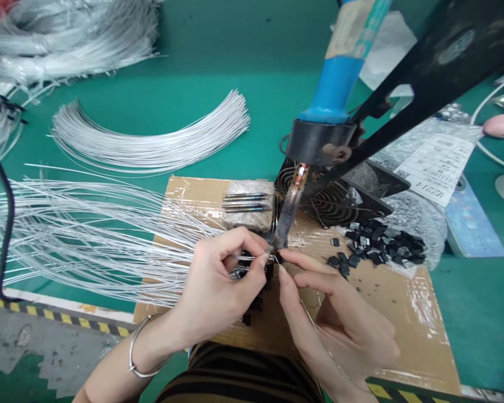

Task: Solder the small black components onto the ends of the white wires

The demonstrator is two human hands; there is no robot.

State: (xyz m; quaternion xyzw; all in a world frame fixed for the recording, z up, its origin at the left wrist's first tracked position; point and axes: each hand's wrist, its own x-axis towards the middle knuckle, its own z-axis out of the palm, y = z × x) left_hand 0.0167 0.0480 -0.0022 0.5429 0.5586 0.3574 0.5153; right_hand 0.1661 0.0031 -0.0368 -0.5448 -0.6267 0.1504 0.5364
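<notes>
My left hand (224,280) is closed in a pinch on a thin white wire (246,258), whose end points right, beneath the soldering iron's tip. Between the thumb and forefinger of my right hand (336,313) is solder wire (317,330); its thin silvery strand trails across the palm toward the wrist. Both sets of fingertips nearly meet just below the tip of the soldering iron (292,207), which has a blue handle and is clamped pointing down. The exact contact at the tip is too small to make out.
A black bracket (386,106) holds the iron over a cardboard sheet (407,313). Loose white wires (109,240) spread leftward; a curved wire bundle (159,148) lies behind. A black fan (331,190), small black connectors (382,243) and a phone (472,224) sit at right.
</notes>
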